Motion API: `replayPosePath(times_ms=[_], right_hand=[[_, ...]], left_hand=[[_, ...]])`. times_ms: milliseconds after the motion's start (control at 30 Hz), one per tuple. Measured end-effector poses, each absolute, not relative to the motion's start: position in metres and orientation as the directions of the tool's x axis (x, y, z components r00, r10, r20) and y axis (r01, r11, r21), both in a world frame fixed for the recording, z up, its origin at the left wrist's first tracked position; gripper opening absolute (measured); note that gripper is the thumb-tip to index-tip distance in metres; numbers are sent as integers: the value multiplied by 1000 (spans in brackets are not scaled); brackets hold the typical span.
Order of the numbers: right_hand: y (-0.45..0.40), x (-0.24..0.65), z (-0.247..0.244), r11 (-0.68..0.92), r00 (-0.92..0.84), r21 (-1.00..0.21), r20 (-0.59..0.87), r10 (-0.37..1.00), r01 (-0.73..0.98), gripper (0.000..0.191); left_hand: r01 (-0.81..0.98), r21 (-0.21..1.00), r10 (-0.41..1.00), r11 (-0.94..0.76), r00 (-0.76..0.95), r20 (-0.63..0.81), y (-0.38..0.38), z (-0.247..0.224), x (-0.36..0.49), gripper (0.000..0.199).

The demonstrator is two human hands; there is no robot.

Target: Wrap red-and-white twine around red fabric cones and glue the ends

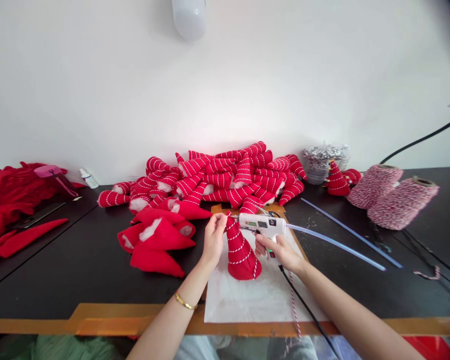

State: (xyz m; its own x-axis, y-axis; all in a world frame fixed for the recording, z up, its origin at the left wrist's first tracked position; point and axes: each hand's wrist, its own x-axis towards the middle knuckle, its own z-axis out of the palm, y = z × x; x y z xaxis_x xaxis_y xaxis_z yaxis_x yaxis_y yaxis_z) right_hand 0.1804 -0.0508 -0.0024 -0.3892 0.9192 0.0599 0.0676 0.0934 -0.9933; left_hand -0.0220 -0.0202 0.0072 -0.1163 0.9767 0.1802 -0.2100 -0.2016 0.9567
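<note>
My left hand [214, 236] pinches the tip of a red felt cone [240, 252], which stands upright with red-and-white twine spiralling around it. Wrapped round the handle of a white hot glue gun [260, 224] is my right hand [281, 252]. The gun's nozzle points left, close to the cone's tip; whether it touches cannot be made out. A long clear glue stick [337, 244] sticks out of the gun's back. Under the cone lies a white sheet [228, 302], and a loose length of striped twine [294, 305] hangs over the table's front edge.
Behind the sheet is a heap of twine-wrapped cones [217, 180]. Plain stuffed red cones [157, 240] lie to the left, beyond them red felt [7, 200]. At right are twine spools [403, 205], a spare glue stick [352, 232] and a black cord [307, 310] trailing from the gun.
</note>
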Motion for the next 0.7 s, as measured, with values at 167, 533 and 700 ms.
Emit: replayPosePath(times_ms=[167,533,700], right_hand=[[-51,181,-2,103,-395,-993,74,916,53,56],[-52,179,1,91,-387,-995,68,920,41,56],[-52,180,0,85,-375,-996,71,924,21,55]], left_hand=[[-230,953,978,-197,-113,175,-20,7,-22,37],[-146,960,967,-239,-124,222,-21,8,-23,35],[-110,961,964,-252,-119,239,-19,8,-25,35]])
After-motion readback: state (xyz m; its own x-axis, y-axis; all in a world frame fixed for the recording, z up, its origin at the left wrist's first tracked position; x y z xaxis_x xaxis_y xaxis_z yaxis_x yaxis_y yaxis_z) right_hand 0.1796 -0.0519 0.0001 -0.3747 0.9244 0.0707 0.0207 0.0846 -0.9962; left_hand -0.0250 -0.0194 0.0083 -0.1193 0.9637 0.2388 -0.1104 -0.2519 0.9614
